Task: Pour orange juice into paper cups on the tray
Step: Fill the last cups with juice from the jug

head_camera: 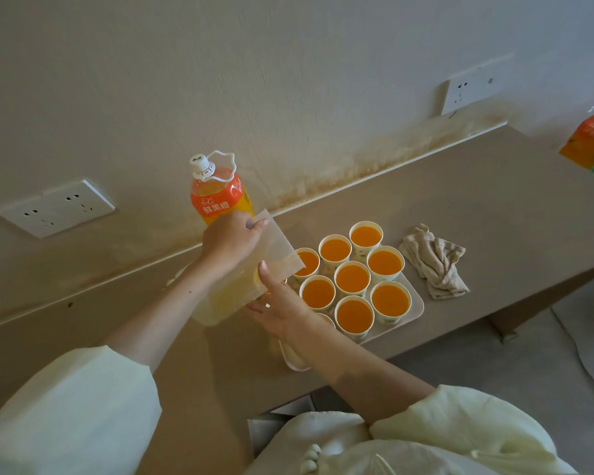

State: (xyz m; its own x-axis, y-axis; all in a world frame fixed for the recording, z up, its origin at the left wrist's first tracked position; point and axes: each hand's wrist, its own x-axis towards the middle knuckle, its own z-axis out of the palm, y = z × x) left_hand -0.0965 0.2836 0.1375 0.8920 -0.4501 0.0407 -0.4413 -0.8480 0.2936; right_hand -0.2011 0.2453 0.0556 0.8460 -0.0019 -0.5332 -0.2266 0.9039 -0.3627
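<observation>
left grip [232, 240] is clamping tissue [278, 248] round bottle [216, 197] reading 鲜果橙
right grip [282, 310] is lying open below it; full cups [352, 279] are crowding tray [417, 305] alongside

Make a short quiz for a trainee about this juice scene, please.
1. True or false: the bottle is uncapped.
2. What lies right of the tray? A) spoon B) crumpled cloth C) knife
3. Short answer: which hand grips the bottle below its label?
Key: 1 false; 2 B; 3 left hand.
</observation>
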